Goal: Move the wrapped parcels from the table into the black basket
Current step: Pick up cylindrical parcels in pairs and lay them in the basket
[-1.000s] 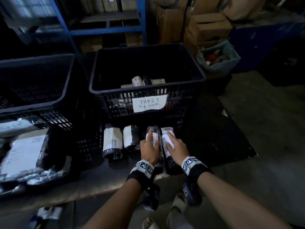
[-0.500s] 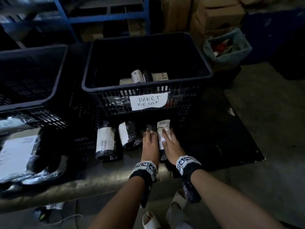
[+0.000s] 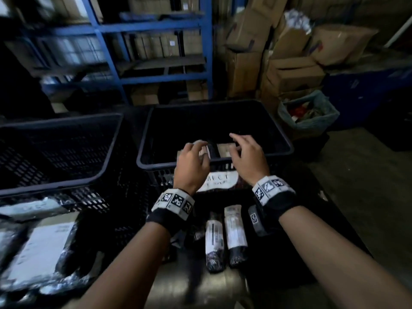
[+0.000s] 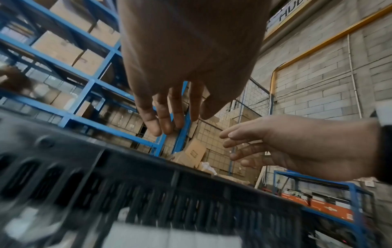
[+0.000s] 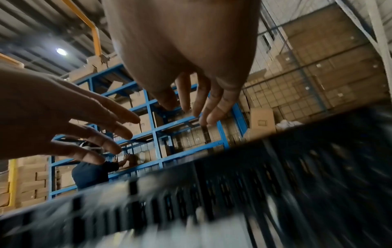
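Note:
The black basket [image 3: 287, 148] stands behind the table with a handwritten paper label on its front wall. White-labelled wrapped parcels [image 3: 225, 150] lie inside near the front. My left hand [image 3: 194, 150] and right hand [image 3: 243, 146] hover side by side over the front rim, fingers spread and holding nothing. The wrist views show the same: the left hand [image 4: 169, 120] and right hand [image 5: 195, 109] are empty above the basket rim [image 4: 148, 167]. Two wrapped parcels [image 3: 215, 244] [image 3: 235, 233] lie on the table between my forearms. My left wrist hides the table just left of them.
A second black basket [image 3: 55, 181] sits to the left, with flat wrapped packages [image 3: 40, 246] in front of it. Blue shelving [image 3: 156, 25] and stacked cardboard boxes [image 3: 294, 72] fill the back. A lined bin [image 3: 307, 114] stands right of the basket. A person [image 5: 91, 172] works at the shelves.
Both hands have lifted off the parcels on the table and moved up and forward over the basket's front rim. They hold nothing now. The head view has tilted up.

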